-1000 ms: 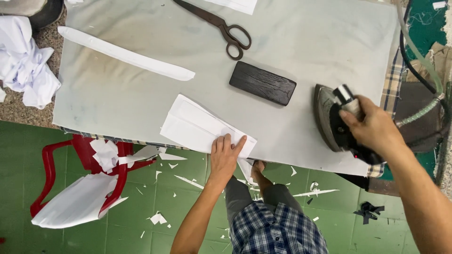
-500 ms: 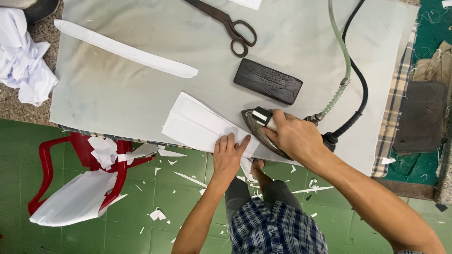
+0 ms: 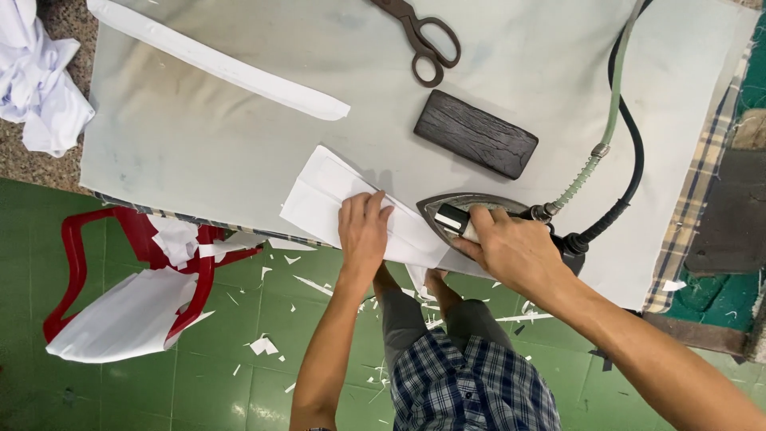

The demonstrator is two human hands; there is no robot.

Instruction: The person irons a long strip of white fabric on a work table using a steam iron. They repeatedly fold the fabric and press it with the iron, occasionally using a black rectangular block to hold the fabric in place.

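Observation:
My left hand lies flat, fingers together, on a folded white fabric piece at the near edge of the grey padded table. My right hand grips the handle of a steam iron, whose tip rests against the right end of the white piece. A green hose and a black cable run from the iron's back toward the far edge.
A dark wooden block and black scissors lie beyond the iron. A long white strip crosses the far left. A red plastic chair with white pieces stands below left. White scraps litter the green floor.
My right hand carried the iron from the table's right side leftward and set it at the white piece. My left hand slid left along the fabric.

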